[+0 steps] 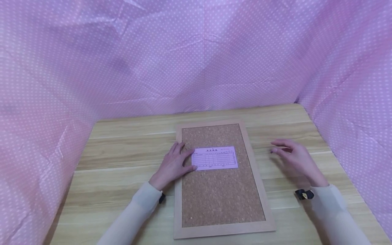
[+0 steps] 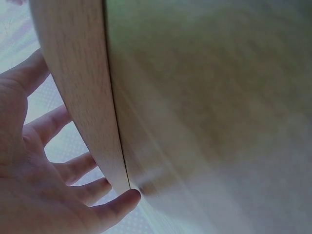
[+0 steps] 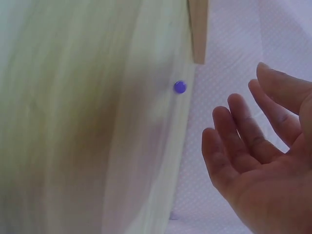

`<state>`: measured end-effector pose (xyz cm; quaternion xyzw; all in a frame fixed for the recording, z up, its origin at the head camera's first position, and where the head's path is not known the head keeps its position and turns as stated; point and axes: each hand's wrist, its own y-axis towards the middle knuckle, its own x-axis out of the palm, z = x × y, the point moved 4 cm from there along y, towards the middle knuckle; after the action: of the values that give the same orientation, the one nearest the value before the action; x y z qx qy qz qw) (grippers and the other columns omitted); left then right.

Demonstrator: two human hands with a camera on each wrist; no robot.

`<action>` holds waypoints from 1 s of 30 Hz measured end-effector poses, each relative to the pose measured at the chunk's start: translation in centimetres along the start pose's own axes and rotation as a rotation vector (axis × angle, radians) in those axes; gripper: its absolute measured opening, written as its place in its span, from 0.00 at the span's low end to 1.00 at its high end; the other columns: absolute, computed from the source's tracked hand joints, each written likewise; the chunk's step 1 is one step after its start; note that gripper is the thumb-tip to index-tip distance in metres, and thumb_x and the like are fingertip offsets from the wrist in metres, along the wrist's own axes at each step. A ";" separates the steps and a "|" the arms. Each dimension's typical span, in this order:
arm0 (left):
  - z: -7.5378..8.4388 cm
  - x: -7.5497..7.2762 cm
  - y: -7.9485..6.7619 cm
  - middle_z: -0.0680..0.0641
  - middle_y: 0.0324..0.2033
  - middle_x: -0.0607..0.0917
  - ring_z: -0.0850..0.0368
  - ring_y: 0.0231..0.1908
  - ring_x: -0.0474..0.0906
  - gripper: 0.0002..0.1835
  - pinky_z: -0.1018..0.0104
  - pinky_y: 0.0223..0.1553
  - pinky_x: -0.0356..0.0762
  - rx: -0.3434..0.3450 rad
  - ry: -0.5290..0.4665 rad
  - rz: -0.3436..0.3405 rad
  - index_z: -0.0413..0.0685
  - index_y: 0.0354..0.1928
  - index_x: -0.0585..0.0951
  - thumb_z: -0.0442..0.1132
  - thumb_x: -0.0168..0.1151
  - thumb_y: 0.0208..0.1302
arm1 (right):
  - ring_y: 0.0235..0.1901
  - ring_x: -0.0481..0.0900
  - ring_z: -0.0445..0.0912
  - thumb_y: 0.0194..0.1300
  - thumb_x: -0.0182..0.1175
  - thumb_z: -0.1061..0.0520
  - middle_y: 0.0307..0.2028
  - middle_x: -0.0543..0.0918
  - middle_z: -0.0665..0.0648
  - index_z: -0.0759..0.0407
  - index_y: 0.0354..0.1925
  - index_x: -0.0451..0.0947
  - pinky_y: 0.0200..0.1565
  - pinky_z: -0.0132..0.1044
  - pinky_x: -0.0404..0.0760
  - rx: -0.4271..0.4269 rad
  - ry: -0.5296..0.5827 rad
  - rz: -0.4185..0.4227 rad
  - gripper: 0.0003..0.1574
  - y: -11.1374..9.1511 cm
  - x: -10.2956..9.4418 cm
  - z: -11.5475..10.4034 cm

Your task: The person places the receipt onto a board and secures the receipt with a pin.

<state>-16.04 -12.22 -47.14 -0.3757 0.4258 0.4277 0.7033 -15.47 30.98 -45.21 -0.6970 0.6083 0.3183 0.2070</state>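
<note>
A framed cork board lies on the table, with a small printed paper form flat on its cork. My left hand rests at the board's left side. Its thumb and index finger touch the left end of the form, and its other fingers spread over the wooden frame. To the right of the board, my right hand hovers over the table with loosely bent fingers and nothing in its grip. Just beyond its fingertips, a purple round-headed thumbtack sits on the tabletop.
The wood-grain table carries the board near its middle. Pink polka-dot cloth hangs behind the table and along both sides. A black strap is on my right wrist.
</note>
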 end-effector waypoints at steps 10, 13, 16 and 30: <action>0.1 -0.1 0.0 0.34 0.77 0.59 0.30 0.77 0.47 0.39 0.28 0.67 0.62 0.010 0.011 0.017 0.55 0.73 0.75 0.60 0.72 0.62 | 0.45 0.81 0.36 0.74 0.64 0.56 0.49 0.88 0.62 0.63 0.55 0.84 0.46 0.21 0.74 0.006 -0.035 -0.092 0.16 0.7 0.2 1.3; 0.1 -0.1 -0.1 0.34 0.77 0.59 0.30 0.77 0.47 0.40 0.28 0.67 0.61 0.009 0.008 0.014 0.55 0.73 0.75 0.60 0.72 0.62 | 0.46 0.82 0.42 0.72 0.66 0.58 0.48 0.88 0.63 0.65 0.53 0.84 0.46 0.21 0.74 -0.006 -0.048 -0.108 0.15 1.1 0.3 1.5; 0.1 -0.1 -0.1 0.34 0.77 0.59 0.30 0.77 0.47 0.39 0.28 0.67 0.61 0.010 0.010 0.016 0.55 0.73 0.75 0.60 0.73 0.62 | 0.46 0.84 0.49 0.71 0.67 0.59 0.48 0.88 0.64 0.65 0.52 0.85 0.46 0.22 0.75 -0.014 -0.058 -0.122 0.14 1.4 0.4 1.6; 0.1 0.0 0.0 0.34 0.77 0.59 0.30 0.77 0.47 0.39 0.28 0.67 0.62 0.008 0.003 0.015 0.55 0.73 0.75 0.59 0.73 0.63 | 0.52 0.84 0.63 0.69 0.68 0.61 0.50 0.88 0.65 0.62 0.49 0.86 0.58 0.60 0.77 0.019 -0.110 -0.190 0.11 2.2 0.7 2.4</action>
<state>-15.97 -12.12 -47.05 -0.3704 0.4316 0.4304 0.7009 -18.07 31.68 -47.21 -0.7311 0.5301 0.3292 0.2760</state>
